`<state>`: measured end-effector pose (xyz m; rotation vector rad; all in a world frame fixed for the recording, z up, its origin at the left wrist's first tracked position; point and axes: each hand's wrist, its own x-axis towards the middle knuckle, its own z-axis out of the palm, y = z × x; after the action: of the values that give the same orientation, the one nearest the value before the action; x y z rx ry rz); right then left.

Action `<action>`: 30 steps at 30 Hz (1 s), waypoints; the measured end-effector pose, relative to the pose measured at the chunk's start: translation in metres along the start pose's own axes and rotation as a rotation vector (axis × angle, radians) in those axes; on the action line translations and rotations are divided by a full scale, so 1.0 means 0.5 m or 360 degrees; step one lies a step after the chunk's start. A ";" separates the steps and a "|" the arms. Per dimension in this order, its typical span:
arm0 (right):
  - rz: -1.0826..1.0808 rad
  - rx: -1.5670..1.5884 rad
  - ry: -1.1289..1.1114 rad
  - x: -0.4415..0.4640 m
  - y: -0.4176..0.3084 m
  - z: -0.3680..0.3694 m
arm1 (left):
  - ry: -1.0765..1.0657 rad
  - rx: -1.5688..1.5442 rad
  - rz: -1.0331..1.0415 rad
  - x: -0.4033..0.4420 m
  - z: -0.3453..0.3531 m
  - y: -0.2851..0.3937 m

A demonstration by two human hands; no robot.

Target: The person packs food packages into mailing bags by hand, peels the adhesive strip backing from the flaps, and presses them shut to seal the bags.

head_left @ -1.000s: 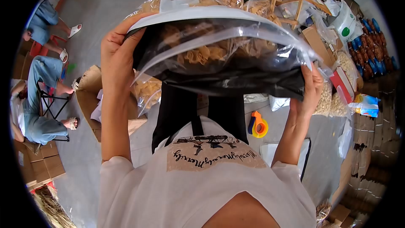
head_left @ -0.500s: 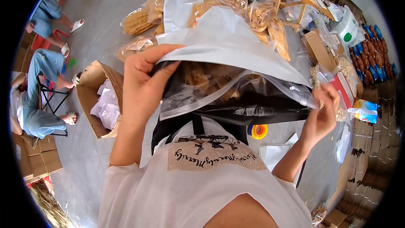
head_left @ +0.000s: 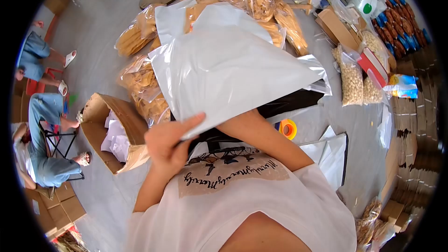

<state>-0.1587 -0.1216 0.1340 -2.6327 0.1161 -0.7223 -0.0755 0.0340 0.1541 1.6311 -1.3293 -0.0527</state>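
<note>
A large white plastic mailing bag (head_left: pixel 224 70) with a black inside spreads in front of me, its near edge folded down. My left hand (head_left: pixel 170 142) pinches the bag's near left edge between thumb and fingers. From the right, my right forearm (head_left: pixel 270 137) reaches in under the white sheet of the bag. My right hand's fingers are hidden there, so I cannot see what they touch. The clear zip bag of brownish food is out of sight under the white plastic. Below the bag's right part lies a yellow tape roll (head_left: pixel 286 129).
Clear bags of flat tan food (head_left: pixel 144 81) lie around the bag. A cardboard box (head_left: pixel 135 130) with white paper stands left, near seated people (head_left: pixel 46 112). On the right are a bag of pale round pieces (head_left: pixel 351 77), a red-and-white box (head_left: pixel 372 67) and stacked flat cardboard (head_left: pixel 415 135).
The bag's mouth, held wide by both hands, has dropped toward me and its white side now covers the contents. My right hand has left the right edge and gone underneath.
</note>
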 end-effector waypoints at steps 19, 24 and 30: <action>0.0336 -0.0654 0.0292 -0.096 0.064 -0.050 | 0.0174 0.0179 -0.0401 -0.034 0.025 -0.050; 0.0545 -0.0545 0.0205 -0.051 0.096 -0.033 | 0.0365 0.0036 -0.0410 -0.047 0.014 -0.072; 0.0488 -0.0888 0.0179 -0.039 0.103 -0.021 | 0.0824 -0.0441 -0.0625 -0.060 0.030 -0.094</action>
<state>-0.1794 -0.1688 0.1123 -2.9768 0.8442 -0.8182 -0.0624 0.0427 0.0982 1.5096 -0.5739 -0.0432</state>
